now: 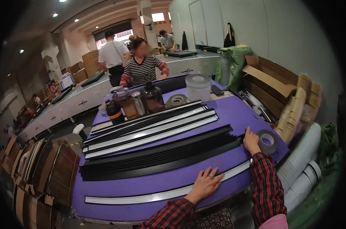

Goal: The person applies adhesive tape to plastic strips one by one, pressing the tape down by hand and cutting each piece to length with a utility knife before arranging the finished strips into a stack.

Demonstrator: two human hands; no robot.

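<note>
Looks to be at the step of laying flat and pressing down a long narrow strip along the near side of the purple table, judging by the left hand set over it with fingers spread, clamped on nothing visible. Probably calls next for light, even pressure and for keeping the full length straight, with care not to drag or kink so slim a piece.

Appears pale and faintly glossy on the face, with dark edging, and lies flat from the left end as far as the right sleeve; cannot be followed beyond there. Curves gently, perhaps only through the wide lens.

Shows the right hand apart from the left, beyond the strip, with index finger extended, just beside a dark tape roll; cannot tell whether closed on anything.

Farther out, includes a fanned stack of black strips, then white-faced strips overlapping at slight angles, then a dark bottle among other containers. Past the far edge, takes in a person in a striped top and a long conveyor.
</note>
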